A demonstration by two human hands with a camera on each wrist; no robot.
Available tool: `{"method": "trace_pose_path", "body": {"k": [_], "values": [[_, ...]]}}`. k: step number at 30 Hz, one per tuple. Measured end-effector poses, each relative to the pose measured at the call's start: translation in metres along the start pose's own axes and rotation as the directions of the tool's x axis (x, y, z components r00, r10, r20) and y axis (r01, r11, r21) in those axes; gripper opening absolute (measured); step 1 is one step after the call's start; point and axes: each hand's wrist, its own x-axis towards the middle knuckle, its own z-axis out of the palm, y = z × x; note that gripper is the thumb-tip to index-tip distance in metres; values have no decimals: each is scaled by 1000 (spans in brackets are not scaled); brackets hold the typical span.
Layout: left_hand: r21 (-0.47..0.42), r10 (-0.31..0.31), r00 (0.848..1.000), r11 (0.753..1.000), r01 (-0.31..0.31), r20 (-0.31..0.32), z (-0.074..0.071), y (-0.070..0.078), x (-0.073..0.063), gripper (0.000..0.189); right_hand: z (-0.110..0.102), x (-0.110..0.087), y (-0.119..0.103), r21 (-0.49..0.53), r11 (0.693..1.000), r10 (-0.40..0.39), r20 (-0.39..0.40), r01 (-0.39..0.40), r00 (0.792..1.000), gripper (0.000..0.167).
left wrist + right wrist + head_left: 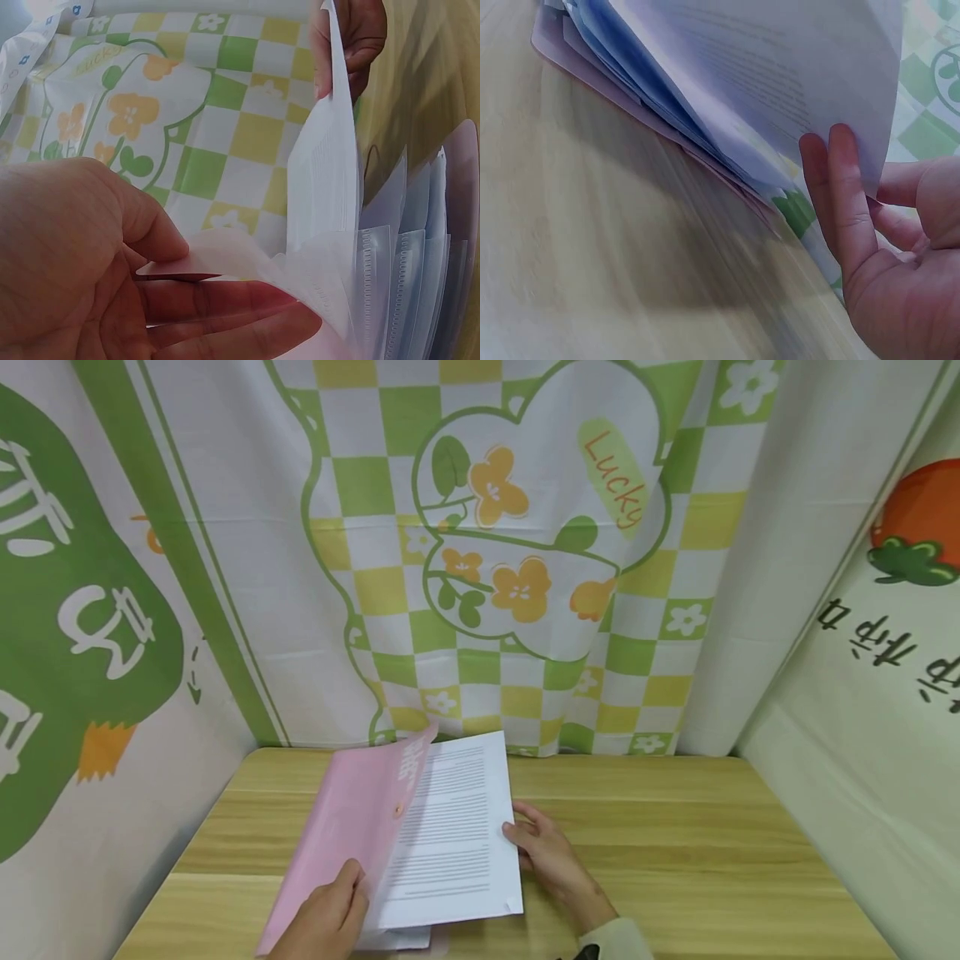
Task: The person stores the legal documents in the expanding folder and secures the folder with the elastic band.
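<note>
A pink translucent file folder (pixel 348 827) stands tilted on the table, its cover lifted at the left. My left hand (pixel 327 914) pinches the edge of that cover between thumb and fingers, as the left wrist view shows. Printed paper sheets (pixel 450 827) stick out of the folder to the right. My right hand (pixel 551 856) pinches their right edge, thumb on the printed side and fingers behind. In the left wrist view several clear inner pockets (pixel 405 277) fan out beside the sheets. How far the sheets reach into the folder is hidden by the cover.
The folder stands on a wood-grain table (pixel 675 843). Behind it hangs a green and yellow checked curtain (pixel 525 693) with flowers, close to the table's back edge. Printed cloth walls (pixel 862 710) flank the table on both sides.
</note>
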Motion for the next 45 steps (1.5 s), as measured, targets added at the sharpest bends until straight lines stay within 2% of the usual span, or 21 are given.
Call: {"method": "trace_pose_path", "body": {"k": [6,18,21,28,33,39,45], "values": [[10,-1,1000,1000,1,2,1,0,1,22,7,3,4,-7,1000,-7,-8,7,1000,55],[24,4,1000,1000,-3,-22,5,-1,0,26,24,6,7,-46,999,-10,26,11,1000,58],[27,1,1000,1000,0,-21,3,0,1,26,23,7,4,-51,999,9,35,-7,999,57],[26,-5,1000,1000,5,-6,1,0,2,25,12,9,0,-91,995,37,4,-37,999,51],[34,1,1000,999,-1,-19,3,1,2,26,10,8,-1,-98,995,20,24,-17,1000,49],[66,43,997,997,-39,-57,6,2,2,26,18,9,-2,-106,994,-11,55,17,998,46],[86,51,998,995,-48,-41,4,3,2,25,27,12,1,-114,993,-21,65,28,998,44]]}}
